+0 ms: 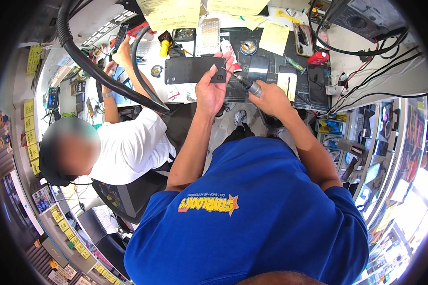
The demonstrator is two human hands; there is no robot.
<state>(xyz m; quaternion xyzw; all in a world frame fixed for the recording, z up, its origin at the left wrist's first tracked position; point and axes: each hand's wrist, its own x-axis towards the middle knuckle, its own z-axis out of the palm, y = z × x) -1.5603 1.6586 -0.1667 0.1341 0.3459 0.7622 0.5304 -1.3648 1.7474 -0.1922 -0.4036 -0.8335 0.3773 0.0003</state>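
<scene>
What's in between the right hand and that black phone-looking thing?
In the head view, a slim-tipped tool held in the right hand points across toward the black phone-looking thing. Part of the left hand shows there too.

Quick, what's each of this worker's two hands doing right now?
Left hand: holding a dark phone.
Right hand: closed around a thin-tipped tool.

Wearer shows two hands, left hand point(211, 93) and right hand point(273, 99), holding one dark phone point(191, 71) and one screwdriver point(253, 88). One co-worker point(128, 148) shows two more hands point(122, 54) and one dark device point(121, 33). There's also one red bottle point(318, 58), one white-and-red tube point(227, 50), one yellow-handled item point(164, 47).
</scene>
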